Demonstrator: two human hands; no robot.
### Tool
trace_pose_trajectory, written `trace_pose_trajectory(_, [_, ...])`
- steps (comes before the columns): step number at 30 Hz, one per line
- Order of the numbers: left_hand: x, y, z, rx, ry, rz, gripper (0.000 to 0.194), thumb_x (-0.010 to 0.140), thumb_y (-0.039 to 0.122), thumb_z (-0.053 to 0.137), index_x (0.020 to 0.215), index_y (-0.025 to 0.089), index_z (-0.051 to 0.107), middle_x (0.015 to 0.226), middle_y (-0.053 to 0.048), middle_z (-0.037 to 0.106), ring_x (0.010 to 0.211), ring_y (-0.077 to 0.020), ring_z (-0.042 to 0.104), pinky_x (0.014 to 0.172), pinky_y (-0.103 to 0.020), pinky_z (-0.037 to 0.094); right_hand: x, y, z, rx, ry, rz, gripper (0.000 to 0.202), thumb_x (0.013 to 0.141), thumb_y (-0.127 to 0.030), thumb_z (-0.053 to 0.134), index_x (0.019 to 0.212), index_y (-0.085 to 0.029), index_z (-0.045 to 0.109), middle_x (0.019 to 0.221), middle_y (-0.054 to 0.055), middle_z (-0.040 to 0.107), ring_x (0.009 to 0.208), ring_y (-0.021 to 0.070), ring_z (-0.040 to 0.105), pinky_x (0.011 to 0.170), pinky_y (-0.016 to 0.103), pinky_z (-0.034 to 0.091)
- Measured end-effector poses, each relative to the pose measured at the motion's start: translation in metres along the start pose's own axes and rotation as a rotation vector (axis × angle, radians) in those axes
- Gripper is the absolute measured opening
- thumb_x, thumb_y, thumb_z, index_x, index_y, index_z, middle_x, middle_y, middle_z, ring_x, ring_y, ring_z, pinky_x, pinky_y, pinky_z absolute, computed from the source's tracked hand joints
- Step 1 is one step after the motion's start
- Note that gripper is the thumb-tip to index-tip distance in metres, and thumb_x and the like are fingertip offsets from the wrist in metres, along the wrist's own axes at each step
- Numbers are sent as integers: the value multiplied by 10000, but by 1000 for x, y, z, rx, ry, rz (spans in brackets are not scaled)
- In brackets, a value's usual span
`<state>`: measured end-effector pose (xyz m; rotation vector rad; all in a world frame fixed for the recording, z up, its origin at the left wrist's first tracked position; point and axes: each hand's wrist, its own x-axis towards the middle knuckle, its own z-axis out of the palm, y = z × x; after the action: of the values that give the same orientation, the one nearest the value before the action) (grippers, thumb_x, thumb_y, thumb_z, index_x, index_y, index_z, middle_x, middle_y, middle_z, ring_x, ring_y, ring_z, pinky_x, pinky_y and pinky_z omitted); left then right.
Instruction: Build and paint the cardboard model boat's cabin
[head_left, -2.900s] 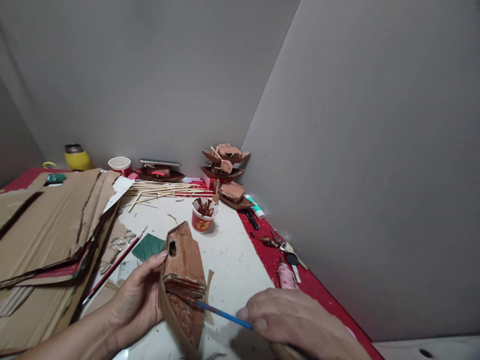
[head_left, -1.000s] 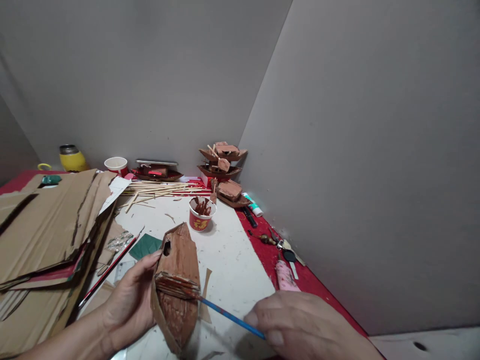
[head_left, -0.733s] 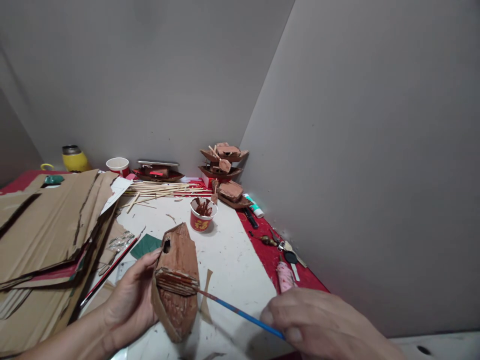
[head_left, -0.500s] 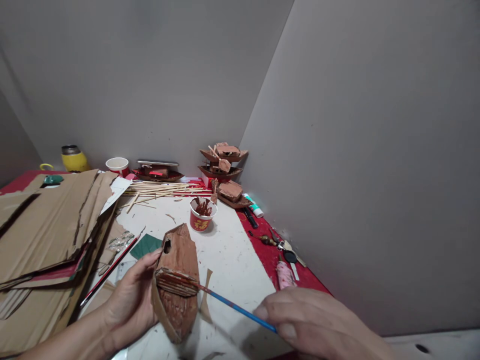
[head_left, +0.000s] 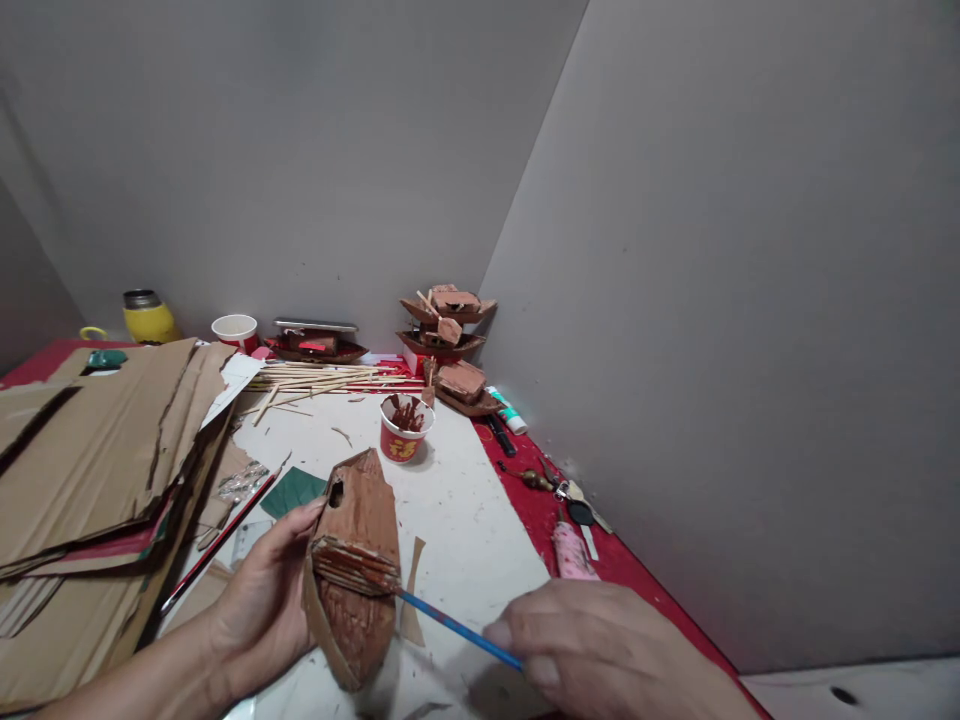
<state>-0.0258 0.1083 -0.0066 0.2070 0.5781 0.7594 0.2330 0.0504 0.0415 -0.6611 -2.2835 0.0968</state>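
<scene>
My left hand (head_left: 266, 590) grips a brown cardboard model boat (head_left: 360, 520) by its left side, thumb near a dark hole in the cabin roof. The boat is tilted, one pointed end towards me. In my right hand (head_left: 600, 645) is a blue paintbrush (head_left: 461, 627), pinched near its rear. Its bristles touch the right end of the layered cabin edge, where bare cardboard streaks show between brown paint. Beyond the boat stands a red and white paper cup (head_left: 402, 445) with brown paint smeared inside.
Stacked cardboard sheets (head_left: 97, 450) cover the left side, with a red pencil (head_left: 225, 535) beside them. Thin wooden sticks (head_left: 330, 380) lie at the back. Finished-looking boats (head_left: 450, 335) are stacked by the wall corner. Keys (head_left: 581, 512) and a pink-wrapped item (head_left: 572, 552) lie right.
My right hand has moved slightly left with the paintbrush, its tip now a little lower on the cabin edge. The boat in my left hand has barely shifted.
</scene>
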Motion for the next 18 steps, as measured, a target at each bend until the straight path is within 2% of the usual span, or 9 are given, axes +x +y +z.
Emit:
trace_pose_trajectory(3, [0,1,-1,-13,-2,0,356,825,302,636,1098,77,673,882,-159,760,790,-299,728,769,-431,553,7,0,-1,72,42,-51,281,981,-283,435,1202,-248,605,855,39,777,775,147,740,779,185,574])
trace_pose_trajectory(8, [0,2,-3,-9,25,12,307,817,309,646,1024,88,695,865,-156,761,768,-301,728,745,-445,556,17,-3,-19,40,-96,78,285,980,-229,429,943,-256,710,718,17,763,623,127,729,668,142,588])
trace_pose_trajectory(11, [-1,1,-4,15,12,18,310,815,324,647,1006,84,699,822,-152,762,730,-304,727,738,-455,556,21,-6,-24,40,-114,58,288,981,-228,422,940,-245,707,724,32,768,632,139,735,679,161,596])
trace_pose_trajectory(13, [-1,0,-3,6,-1,16,317,818,315,644,1036,89,693,850,-148,763,741,-298,728,764,-451,551,22,-7,-19,49,-103,-2,248,981,-219,431,1020,-240,675,762,30,777,680,136,743,727,164,588])
trace_pose_trajectory(18, [0,0,-1,-47,-32,3,369,833,287,630,1137,78,654,994,-157,748,965,-300,695,909,-432,500,18,-6,2,57,27,-82,217,998,-232,401,1140,-195,561,785,58,772,721,139,746,758,183,578])
